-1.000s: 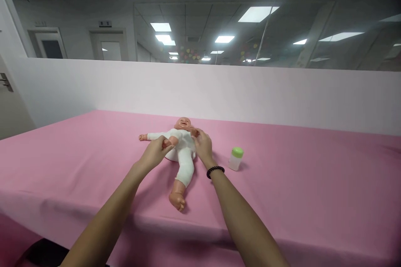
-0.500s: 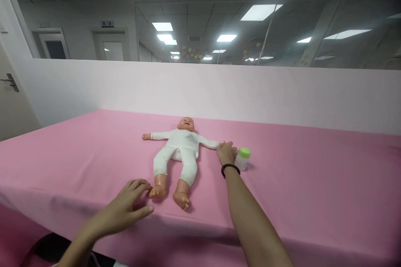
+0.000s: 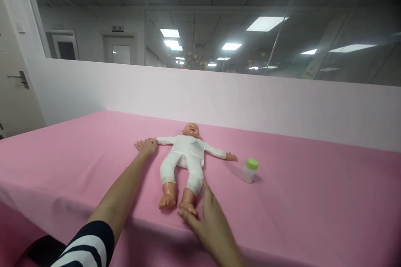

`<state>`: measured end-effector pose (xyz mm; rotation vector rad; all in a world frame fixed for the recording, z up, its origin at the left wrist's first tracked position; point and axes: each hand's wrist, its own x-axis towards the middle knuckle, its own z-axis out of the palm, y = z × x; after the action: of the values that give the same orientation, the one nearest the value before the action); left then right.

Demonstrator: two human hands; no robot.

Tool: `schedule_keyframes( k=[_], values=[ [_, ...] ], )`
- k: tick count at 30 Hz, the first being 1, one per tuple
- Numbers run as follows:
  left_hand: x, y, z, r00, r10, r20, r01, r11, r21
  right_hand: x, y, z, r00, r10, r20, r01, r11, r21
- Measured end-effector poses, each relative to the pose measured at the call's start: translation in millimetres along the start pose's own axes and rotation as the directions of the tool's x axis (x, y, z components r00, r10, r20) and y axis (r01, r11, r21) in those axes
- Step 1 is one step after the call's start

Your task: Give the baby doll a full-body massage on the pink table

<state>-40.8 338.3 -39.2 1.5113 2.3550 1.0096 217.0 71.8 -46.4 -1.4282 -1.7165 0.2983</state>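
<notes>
A baby doll (image 3: 188, 146) in a white suit lies on its back on the pink-covered table, arms stretched sideways and bare feet toward me. My left hand (image 3: 146, 147) is at the doll's hand on the left side, its fingers spread flat and its inner edge touching or right beside the doll's fingers. By the doll's right-side foot (image 3: 188, 200) is my right hand (image 3: 213, 217), thumb and fingers wide apart; the thumb overlaps the toes in view, and contact is unclear. A small translucent bottle with a green cap (image 3: 250, 170) stands upright beyond the doll's other hand.
The pink cloth (image 3: 313, 192) covers the table and hangs over its front edge. A white low wall (image 3: 250, 96) with glass above runs along the back. To the left is a door with a handle (image 3: 21, 78).
My right hand has left the doll's right-side hand and come back to its foot. My left hand has reached forward from the feet to the doll's left-side hand. The view has shifted slightly.
</notes>
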Motion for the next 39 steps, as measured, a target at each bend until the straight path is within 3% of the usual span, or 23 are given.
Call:
schedule_keyframes(
  k=[3, 6, 9, 12, 14, 16, 18, 19, 20, 22, 24, 26, 28, 31, 34, 37, 39],
  values=[
    [-1.4, -11.0, 17.5, 0.995, 0.047, -0.088, -0.071, 0.955, -0.288, -28.8, 15.3, 21.6, 0.987, 0.136, -0.089, -0.139, 0.99, -0.026],
    [2.3, -8.3, 22.0, 0.998, 0.026, -0.057, -0.054, 0.833, -0.55, -34.1, 18.5, 24.5, 0.962, 0.24, -0.133, -0.236, 0.971, 0.051],
    [5.8, 5.8, 23.6, 0.996, 0.057, -0.068, -0.088, 0.744, -0.662, -23.7, 13.8, 6.9, 0.939, 0.287, -0.192, -0.247, 0.947, 0.205],
    [-2.5, 27.5, 26.1, 0.973, 0.117, -0.2, -0.231, 0.502, -0.834, 7.8, 5.7, -22.4, 0.928, 0.258, -0.271, -0.166, 0.933, 0.32],
    [-17.0, 42.9, 26.7, 0.916, 0.243, -0.319, -0.391, 0.359, -0.848, 41.6, -0.5, -37.7, 0.969, 0.135, -0.206, -0.059, 0.939, 0.339],
    [-35.3, 56.0, 25.2, 0.8, 0.467, -0.377, -0.548, 0.312, -0.776, 80.9, -5.6, -42.8, 0.989, -0.041, -0.143, 0.079, 0.959, 0.273],
    [-51.6, 64.5, 22.2, 0.662, 0.666, -0.343, -0.655, 0.293, -0.696, 116.8, -9.3, -38.3, 0.984, -0.18, -0.007, 0.178, 0.963, 0.2],
    [-57.4, 66.6, 20.7, 0.618, 0.721, -0.314, -0.681, 0.291, -0.671, 130.7, -11.1, -34.7, 0.974, -0.217, 0.063, 0.204, 0.963, 0.174],
    [-60.9, 67.4, 19.3, 0.6, 0.745, -0.291, -0.689, 0.298, -0.66, 140.6, -13.0, -31.7, 0.965, -0.244, 0.094, 0.227, 0.961, 0.159],
    [-61.1, 65.3, 18.1, 0.64, 0.717, -0.278, -0.659, 0.325, -0.679, 146.0, -17.5, -31.5, 0.957, -0.268, 0.108, 0.25, 0.956, 0.15],
    [-53.3, 59.3, 19.6, 0.75, 0.596, -0.288, -0.569, 0.359, -0.739, 131.4, -20.9, -40.3, 0.963, -0.255, 0.086, 0.238, 0.956, 0.171],
    [-40.9, 50.5, 23.3, 0.89, 0.367, -0.272, -0.415, 0.401, -0.817, 99.5, -18.9, -53.5, 0.971, -0.216, 0.103, 0.192, 0.961, 0.201],
    [-27.9, 40.3, 27.8, 0.978, 0.096, -0.184, -0.207, 0.433, -0.878, 58.1, -8.6, -63.5, 0.965, -0.195, 0.176, 0.158, 0.966, 0.205],
    [-14.2, 28.4, 32.3, 0.995, -0.097, -0.038, 0.011, 0.455, -0.89, 2.0, 15.6, -64.7, 0.98, -0.119, 0.161, 0.095, 0.985, 0.146],
    [-12.6, 30.2, 31.8, 0.998, -0.061, -0.012, 0.016, 0.435, -0.9, -17.2, 28.4, -58.2, 0.994, -0.093, 0.06, 0.084, 0.986, 0.141],
    [-24.2, 44.4, 29.1, 0.972, 0.193, -0.133, -0.195, 0.348, -0.917, 9.7, 14.6, -55.6, 0.979, -0.199, 0.048, 0.193, 0.976, 0.1],
    [-36.9, 54.1, 27.8, 0.872, 0.448, -0.197, -0.354, 0.299, -0.886, 43.0, -3.4, -53.8, 0.959, -0.265, 0.104, 0.258, 0.963, 0.075]
  ],
)
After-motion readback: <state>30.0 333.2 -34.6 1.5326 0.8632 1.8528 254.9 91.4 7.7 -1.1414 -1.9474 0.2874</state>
